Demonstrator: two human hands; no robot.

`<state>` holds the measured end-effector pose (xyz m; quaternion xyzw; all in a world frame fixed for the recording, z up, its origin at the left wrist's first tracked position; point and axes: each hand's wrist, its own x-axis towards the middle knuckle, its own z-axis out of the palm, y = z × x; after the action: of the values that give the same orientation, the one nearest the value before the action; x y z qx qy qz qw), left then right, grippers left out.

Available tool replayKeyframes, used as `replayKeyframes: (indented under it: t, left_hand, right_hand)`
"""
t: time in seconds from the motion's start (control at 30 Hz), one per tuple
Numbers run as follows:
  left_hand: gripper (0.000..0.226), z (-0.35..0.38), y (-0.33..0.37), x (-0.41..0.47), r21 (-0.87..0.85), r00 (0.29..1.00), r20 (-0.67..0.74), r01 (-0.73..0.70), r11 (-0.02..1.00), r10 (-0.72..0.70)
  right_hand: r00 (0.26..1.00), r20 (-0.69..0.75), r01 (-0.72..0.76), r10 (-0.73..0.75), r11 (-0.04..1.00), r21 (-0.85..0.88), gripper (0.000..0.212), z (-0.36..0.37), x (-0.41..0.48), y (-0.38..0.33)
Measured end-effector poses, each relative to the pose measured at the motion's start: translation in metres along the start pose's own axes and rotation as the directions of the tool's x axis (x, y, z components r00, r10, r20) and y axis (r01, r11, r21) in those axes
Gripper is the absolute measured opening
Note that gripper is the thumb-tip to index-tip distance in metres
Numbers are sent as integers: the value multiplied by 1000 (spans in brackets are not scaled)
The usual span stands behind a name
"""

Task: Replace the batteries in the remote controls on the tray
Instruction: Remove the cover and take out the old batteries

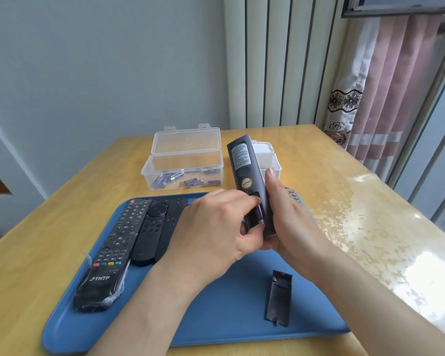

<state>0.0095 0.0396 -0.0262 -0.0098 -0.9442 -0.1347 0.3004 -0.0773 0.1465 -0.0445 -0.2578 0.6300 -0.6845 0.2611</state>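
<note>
Remote control [244, 163], the dark grey one: where is it?

— Held up over the far right part of the blue tray [216, 317], tilted, with its back towards the camera. The label and a round yellow sticker show, and the battery bay at the lower end is uncovered.

— And the hands?

— The right hand [290, 222] is wrapped round the lower half from the right side, thumb lying up along the edge. The left hand [216, 227] has its fingers curled at the bay, forefinger at the upper end and thumb at the lower end of a purple battery [259, 214] that sits in the bay.

— Where is the cover?

— The battery cover [279, 298] lies flat on the tray, in front of the right wrist and well apart from the hands.

— What else is on the tray?

— Three black remotes [139, 235] lie side by side on its left half, buttons up. The nearest one is wrapped in clear plastic. A light grey remote [294, 195] peeks out behind the right hand, mostly hidden.

— Beyond the tray?

— A clear box [183, 150] with its lid standing open sits on the wooden table [332, 176], with loose batteries [183, 179] lying in its bottom. Just right of it is a white container [269, 159], partly hidden behind the raised remote. A pink curtain [385, 86] hangs at the far right.
</note>
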Motion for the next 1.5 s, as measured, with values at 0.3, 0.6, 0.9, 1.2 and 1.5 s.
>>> replayKeyframes:
  t: [0.3, 0.6, 0.9, 1.2, 1.5]
  left_hand:
    - [25, 7, -3, -2, 86, 993, -66, -89, 992, 94]
    - [22, 8, 4, -4, -191, 968, -246, -96, 977, 47]
    - [11, -1, 0, 5, -891, 827, 70, 303, 337, -557]
    - [14, -3, -8, 5, -832, 722, 402, 545, 104, -563]
    - [19, 0, -12, 5, -694, 719, 463, 658, 293, -518]
  right_hand:
    - [1000, 1, -17, 17, 997, 72, 56, 5, -2, -1]
    - [995, -34, -87, 96, 974, 208, 63, 4, -2, -5]
    - [997, -31, -71, 77, 982, 173, 46, 3, -5, -13]
    - [979, -55, -197, 195, 854, -482, 17, -16, -5, -30]
    - [981, -81, -151, 177, 429, -890, 20, -6, -12, -28]
